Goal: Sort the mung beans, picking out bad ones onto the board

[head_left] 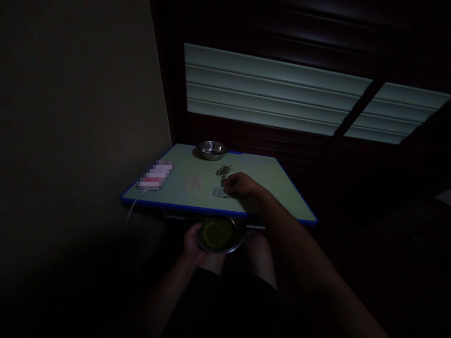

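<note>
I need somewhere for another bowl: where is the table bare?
Largest bare patch: tabletop right of the right hand and dark grains. Smaller: between the steel bowl and pixelated item. Crowded: the middle, with pale grains, dark grains and clear sheet.

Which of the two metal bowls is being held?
The nearer bowl, with greenish contents, in the left hand; the other bowl stands near the far edge of the table.

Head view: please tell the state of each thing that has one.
Left hand, gripping the near bowl
Near bowl, held above the lap, green contents inside
Right hand, pinching the pale flat piece
Pale flat piece, held
Brownish bits, loosely scattered
Pale bits, thinly spread
Far bowl, upright, contents unclear
Pixelated item, lying on the board
White cable, hanging over the board's edge
</note>
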A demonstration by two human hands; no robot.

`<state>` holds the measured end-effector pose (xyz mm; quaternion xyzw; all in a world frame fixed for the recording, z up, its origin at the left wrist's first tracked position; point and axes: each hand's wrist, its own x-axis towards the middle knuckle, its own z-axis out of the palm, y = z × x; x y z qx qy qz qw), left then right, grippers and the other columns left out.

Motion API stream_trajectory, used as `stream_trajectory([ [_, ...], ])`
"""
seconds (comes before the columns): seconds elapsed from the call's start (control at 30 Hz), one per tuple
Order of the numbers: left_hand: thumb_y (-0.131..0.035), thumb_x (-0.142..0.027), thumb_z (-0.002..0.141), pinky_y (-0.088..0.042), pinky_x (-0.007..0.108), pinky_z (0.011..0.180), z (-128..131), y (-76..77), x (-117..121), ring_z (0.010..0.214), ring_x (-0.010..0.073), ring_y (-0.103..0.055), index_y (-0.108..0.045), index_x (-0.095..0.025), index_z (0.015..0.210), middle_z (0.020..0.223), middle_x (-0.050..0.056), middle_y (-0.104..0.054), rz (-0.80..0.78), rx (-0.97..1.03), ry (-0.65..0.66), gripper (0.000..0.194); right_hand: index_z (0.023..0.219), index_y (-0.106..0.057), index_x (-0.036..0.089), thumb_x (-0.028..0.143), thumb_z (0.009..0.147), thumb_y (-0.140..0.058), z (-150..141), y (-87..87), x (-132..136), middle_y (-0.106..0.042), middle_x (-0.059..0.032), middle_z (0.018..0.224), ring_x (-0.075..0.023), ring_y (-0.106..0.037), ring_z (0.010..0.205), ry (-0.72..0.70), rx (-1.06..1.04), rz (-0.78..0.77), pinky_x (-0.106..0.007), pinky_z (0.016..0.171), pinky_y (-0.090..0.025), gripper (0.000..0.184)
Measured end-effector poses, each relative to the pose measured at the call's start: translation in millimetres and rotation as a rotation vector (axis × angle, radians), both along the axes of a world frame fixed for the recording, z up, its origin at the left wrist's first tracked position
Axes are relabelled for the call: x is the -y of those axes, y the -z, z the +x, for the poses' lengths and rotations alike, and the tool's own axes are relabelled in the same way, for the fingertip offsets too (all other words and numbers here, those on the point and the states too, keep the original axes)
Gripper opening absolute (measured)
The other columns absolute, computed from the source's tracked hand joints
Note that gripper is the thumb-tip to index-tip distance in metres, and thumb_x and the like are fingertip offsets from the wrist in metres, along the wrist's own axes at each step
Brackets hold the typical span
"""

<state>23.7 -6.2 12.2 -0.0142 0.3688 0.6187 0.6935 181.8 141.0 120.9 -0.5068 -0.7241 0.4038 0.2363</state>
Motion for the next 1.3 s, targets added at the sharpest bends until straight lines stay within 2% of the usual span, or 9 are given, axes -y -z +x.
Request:
stream_trajectory([
  [0.37, -0.054, -0.019, 0.075, -0.056, 0.037, 0.069, 0.1, 2.7, -0.9, 0.071, 0.0242, -0.069, -0.069, -0.012, 0.078, 0.075, 0.011, -0.074, 0.021, 0.011, -0.002, 0.017, 0.082, -0.07, 0.013, 0.019, 0.06, -0.077, 2.4, -3.3, 42.4, -0.069, -0.0012, 0.075, -0.0115, -0.058, 0.065, -0.07, 0.033, 0.044, -0.022, 0.062, -0.043, 0.024],
  [0.6, -0.055, -0.021, 0.075, -0.056, 0.042, 0.075, 0.3, 2.2, 0.7, 0.074, 0.0263, -0.07, -0.07, -0.011, 0.084, 0.079, 0.012, -0.074, 0.026, -0.005, 0.025, 0.02, 0.081, -0.069, 0.013, 0.021, 0.06, -0.077, 3.2, -0.6, 46.8, -0.069, -0.0022, 0.078, -0.0115, -0.058, 0.065, -0.087, -0.097, -0.047, -0.024, 0.063, -0.045, 0.024],
  [0.8, -0.054, -0.021, 0.076, -0.056, 0.038, 0.072, 0.9, -1.1, 1.2, 0.074, 0.0252, -0.07, -0.07, -0.011, 0.082, 0.078, 0.012, -0.074, 0.043, -0.006, 0.025, 0.02, 0.081, -0.069, 0.014, 0.021, 0.06, -0.077, 2.1, -3.1, 51.5, -0.07, -0.0029, 0.082, -0.0116, -0.059, 0.07, -0.122, -0.099, -0.059, -0.025, 0.068, -0.045, 0.024],
  [0.97, -0.056, -0.02, 0.074, -0.056, 0.039, 0.073, -0.3, 2.8, 0.9, 0.073, 0.0257, -0.07, -0.07, -0.011, 0.082, 0.078, 0.012, -0.074, 0.044, 0.002, 0.022, 0.019, 0.079, -0.066, 0.014, 0.022, 0.058, -0.076, 2.8, -4.6, 53.6, -0.067, 0.0004, 0.073, -0.0101, -0.056, 0.064, -0.118, -0.162, -0.077, -0.022, 0.063, -0.044, 0.025],
  [1.03, -0.057, -0.02, 0.073, -0.055, 0.039, 0.074, -0.7, 4.1, 0.6, 0.074, 0.0259, -0.07, -0.071, -0.011, 0.083, 0.078, 0.012, -0.074, 0.049, 0.011, 0.016, 0.019, 0.078, -0.063, 0.015, 0.025, 0.06, -0.074, 4.6, -3.4, 52.7, -0.064, 0.002, 0.067, -0.009, -0.053, 0.059, -0.067, -0.228, -0.071, -0.021, 0.057, -0.041, 0.024],
  [1.13, -0.057, -0.019, 0.073, -0.056, 0.04, 0.073, -0.7, 4.7, 0.2, 0.074, 0.0257, -0.07, -0.071, -0.01, 0.082, 0.078, 0.013, -0.074, 0.04, 0.013, 0.01, 0.019, 0.075, -0.06, 0.016, 0.027, 0.066, -0.066, 8.2, 1.7, 47.6, -0.06, 0.0028, 0.063, -0.0084, -0.048, 0.053, 0.152, -0.275, 0.016, -0.02, 0.051, -0.038, 0.016],
  [1.23, -0.057, -0.02, 0.073, -0.056, 0.039, 0.072, -0.2, 4.0, 0.3, 0.072, 0.025, -0.07, -0.07, -0.011, 0.08, 0.077, 0.012, -0.074, 0.032, -0.001, 0.008, 0.017, 0.07, -0.057, 0.016, 0.024, 0.068, -0.06, 12.2, 9.3, 37.8, -0.059, 0.0016, 0.063, -0.0093, -0.049, 0.055, 0.407, -0.214, 0.139, -0.021, 0.052, -0.038, 0.008],
  [1.3, -0.057, -0.02, 0.074, -0.056, 0.038, 0.073, 0.0, 3.2, 0.8, 0.073, 0.0245, -0.07, -0.07, -0.012, 0.08, 0.077, 0.01, -0.074, 0.039, -0.007, 0.015, 0.017, 0.069, -0.058, 0.017, 0.023, 0.068, -0.06, 14.4, 13.8, 30.5, -0.061, 0.0006, 0.065, -0.0102, -0.051, 0.058, 0.494, -0.141, 0.201, -0.021, 0.055, -0.039, 0.007],
])
